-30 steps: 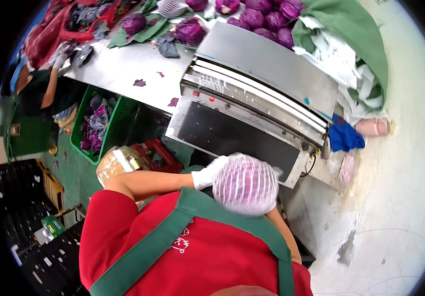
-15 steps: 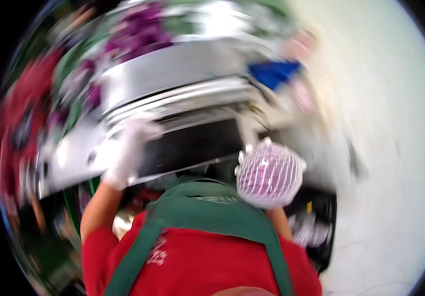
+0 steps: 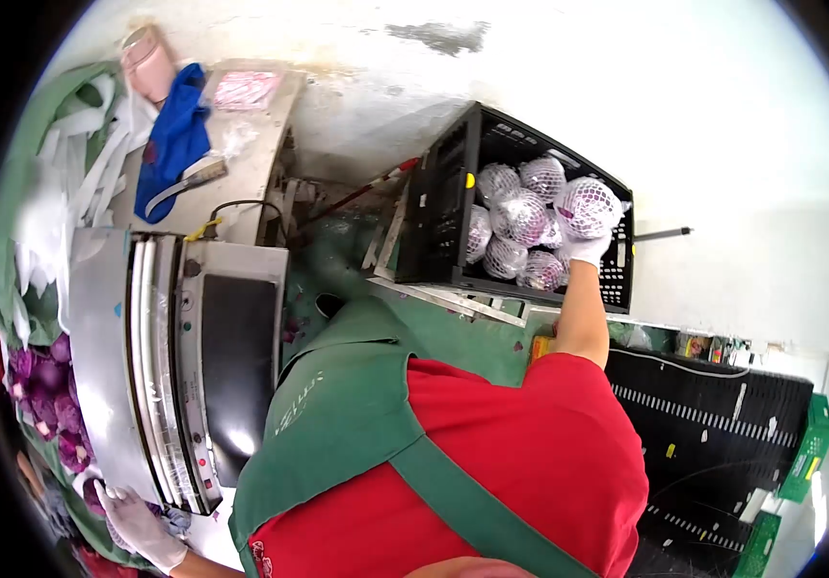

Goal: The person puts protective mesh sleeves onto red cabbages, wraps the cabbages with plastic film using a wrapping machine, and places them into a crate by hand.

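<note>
My right hand (image 3: 588, 250), in a white glove, holds a red cabbage in a white foam net (image 3: 588, 206) over the right side of a black plastic crate (image 3: 432, 226). Several netted red cabbages (image 3: 518, 214) lie inside that crate. Far off at lower left is my left hand (image 3: 140, 530), also gloved, its fingers stretched out beside a bare red cabbage (image 3: 93, 495). Whether they touch is hard to make out. A film-wrapping machine (image 3: 111, 371) with a dark plate (image 3: 238, 361) stands just above this hand.
More bare red cabbages (image 3: 51, 390) are heaped left of the machine. A pink bottle (image 3: 147, 65), a blue cloth (image 3: 175, 144) and a pink packet (image 3: 246, 91) lie on the table at upper left. Stacked black crates (image 3: 703, 409) stand at lower right, near green crates (image 3: 807, 448).
The view has swung right toward the wall and black crate. My right hand has carried the netted cabbage over the crate. My left hand has gone from the machine's plate to beside the cabbage heap.
</note>
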The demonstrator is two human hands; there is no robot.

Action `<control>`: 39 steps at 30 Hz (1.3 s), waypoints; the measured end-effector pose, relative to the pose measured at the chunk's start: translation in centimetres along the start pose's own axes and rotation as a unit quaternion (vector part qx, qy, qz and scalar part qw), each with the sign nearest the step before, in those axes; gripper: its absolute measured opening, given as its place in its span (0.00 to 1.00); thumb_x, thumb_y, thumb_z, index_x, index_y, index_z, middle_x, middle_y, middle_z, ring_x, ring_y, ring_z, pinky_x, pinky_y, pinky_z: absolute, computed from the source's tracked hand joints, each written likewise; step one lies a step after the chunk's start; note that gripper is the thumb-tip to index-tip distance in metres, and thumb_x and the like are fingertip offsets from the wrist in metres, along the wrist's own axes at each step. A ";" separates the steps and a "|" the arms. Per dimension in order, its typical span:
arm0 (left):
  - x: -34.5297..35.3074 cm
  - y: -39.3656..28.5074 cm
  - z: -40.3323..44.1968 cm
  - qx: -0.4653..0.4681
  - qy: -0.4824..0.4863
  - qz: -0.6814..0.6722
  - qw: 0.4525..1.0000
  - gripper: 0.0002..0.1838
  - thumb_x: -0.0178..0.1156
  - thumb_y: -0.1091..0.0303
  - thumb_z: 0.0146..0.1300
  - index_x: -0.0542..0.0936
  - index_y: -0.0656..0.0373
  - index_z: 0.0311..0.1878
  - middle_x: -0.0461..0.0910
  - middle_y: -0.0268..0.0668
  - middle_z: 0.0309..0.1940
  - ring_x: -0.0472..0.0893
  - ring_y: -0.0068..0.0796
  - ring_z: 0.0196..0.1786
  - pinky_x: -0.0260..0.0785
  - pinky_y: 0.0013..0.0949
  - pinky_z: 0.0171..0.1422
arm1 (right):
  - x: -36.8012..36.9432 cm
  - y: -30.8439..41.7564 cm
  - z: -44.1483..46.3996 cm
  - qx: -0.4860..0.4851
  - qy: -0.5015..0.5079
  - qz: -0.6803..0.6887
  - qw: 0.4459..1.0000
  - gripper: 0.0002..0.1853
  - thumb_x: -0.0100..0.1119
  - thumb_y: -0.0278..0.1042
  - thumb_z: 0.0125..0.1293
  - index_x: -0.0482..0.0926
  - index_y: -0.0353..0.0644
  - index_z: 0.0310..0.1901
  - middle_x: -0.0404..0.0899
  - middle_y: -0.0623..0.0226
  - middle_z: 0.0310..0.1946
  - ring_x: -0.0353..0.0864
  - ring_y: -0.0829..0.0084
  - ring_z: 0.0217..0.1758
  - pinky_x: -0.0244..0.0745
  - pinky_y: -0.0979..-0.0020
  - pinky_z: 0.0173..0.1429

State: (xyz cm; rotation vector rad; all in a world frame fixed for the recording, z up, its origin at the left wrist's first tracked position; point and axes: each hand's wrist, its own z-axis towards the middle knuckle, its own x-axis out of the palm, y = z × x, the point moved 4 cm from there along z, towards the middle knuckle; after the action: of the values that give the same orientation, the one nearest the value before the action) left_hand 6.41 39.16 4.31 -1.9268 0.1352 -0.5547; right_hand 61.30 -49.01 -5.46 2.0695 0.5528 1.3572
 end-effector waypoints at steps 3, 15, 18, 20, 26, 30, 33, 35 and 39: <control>-1.8 -1.8 -1.3 0.034 -0.010 0.040 0.999 0.23 0.42 0.70 0.75 0.63 0.67 0.70 0.70 0.44 0.59 0.71 0.34 0.61 0.61 0.36 0.70 | 0.0 -2.6 -0.3 -0.018 -0.085 -0.250 0.964 0.32 0.42 0.62 0.68 0.70 0.53 0.67 0.70 0.62 0.67 0.65 0.55 0.72 0.60 0.42 0.72; -25.6 -1.5 1.1 0.273 -0.489 0.222 0.798 0.19 0.58 0.58 0.67 0.80 0.63 0.53 0.84 0.39 0.39 0.82 0.36 0.47 0.72 0.33 0.55 | 45.9 -24.0 -3.7 -0.401 0.294 -0.731 0.468 0.28 0.50 0.48 0.74 0.71 0.34 0.65 0.76 0.55 0.61 0.70 0.60 0.67 0.55 0.49 0.72; -29.4 -4.9 4.5 0.110 -0.532 0.506 0.671 0.32 0.60 0.45 0.61 0.72 0.50 0.66 0.75 0.54 0.59 0.75 0.54 0.62 0.69 0.47 0.64 | 62.3 -40.6 -24.3 -0.071 0.687 -0.472 0.547 0.22 0.41 0.37 0.77 0.69 0.32 0.65 0.76 0.53 0.60 0.76 0.65 0.59 0.68 0.68 0.67; -33.9 -4.1 9.2 0.165 -0.550 0.538 0.617 0.36 0.60 0.42 0.60 0.69 0.45 0.70 0.70 0.53 0.64 0.69 0.55 0.68 0.64 0.52 0.69 | 66.9 -48.5 -40.1 -0.246 0.760 -0.443 0.406 0.17 0.49 0.30 0.72 0.76 0.34 0.58 0.77 0.58 0.57 0.74 0.66 0.62 0.66 0.68 0.68; -32.4 -2.9 11.1 0.178 -0.528 0.527 0.642 0.33 0.61 0.39 0.61 0.76 0.52 0.61 0.76 0.48 0.58 0.71 0.49 0.64 0.59 0.51 0.69 | 60.1 -68.9 -72.3 0.059 0.903 -0.370 0.209 0.16 0.54 0.36 0.69 0.82 0.34 0.50 0.83 0.62 0.48 0.79 0.71 0.53 0.70 0.72 0.60; -30.7 -0.2 4.5 0.417 -0.630 0.213 0.619 0.20 0.58 0.52 0.70 0.79 0.62 0.49 0.80 0.43 0.45 0.79 0.36 0.45 0.71 0.40 0.52 | 52.0 -80.9 -81.4 0.243 0.836 -0.447 0.203 0.23 0.54 0.46 0.71 0.76 0.39 0.60 0.80 0.64 0.53 0.76 0.72 0.55 0.70 0.71 0.59; -32.2 2.0 6.4 0.248 -0.568 -0.131 0.774 0.29 0.44 0.44 0.76 0.76 0.63 0.58 0.80 0.41 0.50 0.78 0.35 0.52 0.69 0.37 0.61 | 45.8 -87.5 -85.1 0.274 0.812 -0.492 0.156 0.41 0.44 0.64 0.71 0.59 0.36 0.72 0.60 0.55 0.73 0.64 0.60 0.72 0.63 0.64 0.70; -29.1 2.7 9.6 0.208 -0.425 -0.257 0.843 0.36 0.40 0.39 0.76 0.72 0.65 0.64 0.79 0.41 0.57 0.78 0.32 0.57 0.67 0.34 0.66 | 43.6 -90.0 -87.0 0.248 0.835 -0.463 0.166 0.44 0.40 0.67 0.72 0.58 0.33 0.73 0.58 0.52 0.74 0.59 0.58 0.76 0.57 0.62 0.74; -24.4 -2.2 8.3 0.234 -0.365 -0.229 0.871 0.37 0.43 0.39 0.75 0.70 0.67 0.66 0.77 0.40 0.60 0.77 0.29 0.59 0.67 0.33 0.67 | 49.1 -81.7 -86.5 0.458 0.778 -0.383 0.194 0.39 0.43 0.67 0.73 0.72 0.33 0.63 0.79 0.59 0.57 0.78 0.69 0.57 0.70 0.66 0.64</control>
State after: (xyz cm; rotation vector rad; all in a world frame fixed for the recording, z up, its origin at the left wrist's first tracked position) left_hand -11.93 55.42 -4.08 -1.5554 -0.8867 -0.1004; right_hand -0.58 63.77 -1.82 -0.7236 3.0721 1.8897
